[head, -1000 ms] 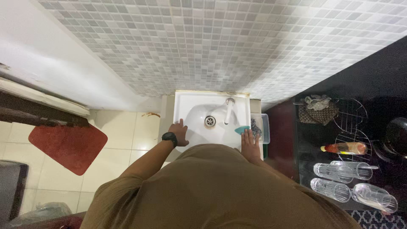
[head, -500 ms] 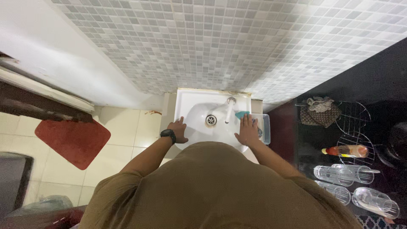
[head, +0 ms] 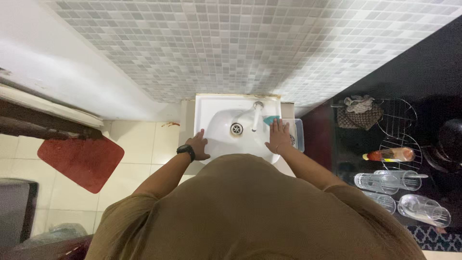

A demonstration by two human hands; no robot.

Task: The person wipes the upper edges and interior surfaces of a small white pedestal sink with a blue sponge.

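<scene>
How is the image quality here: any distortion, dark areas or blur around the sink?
Head view: wide-angle lens bows the tiled wall; the white sink is bright and fairly sharp; the black counter at right falls into shadow; the right hand and teal sponge are small but readable.

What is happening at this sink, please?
A person stands over a white sink. The right hand presses a teal sponge on the rim beside the tap. The left hand, with a black watch on its wrist, rests flat on the left rim. No running water is visible.
</scene>
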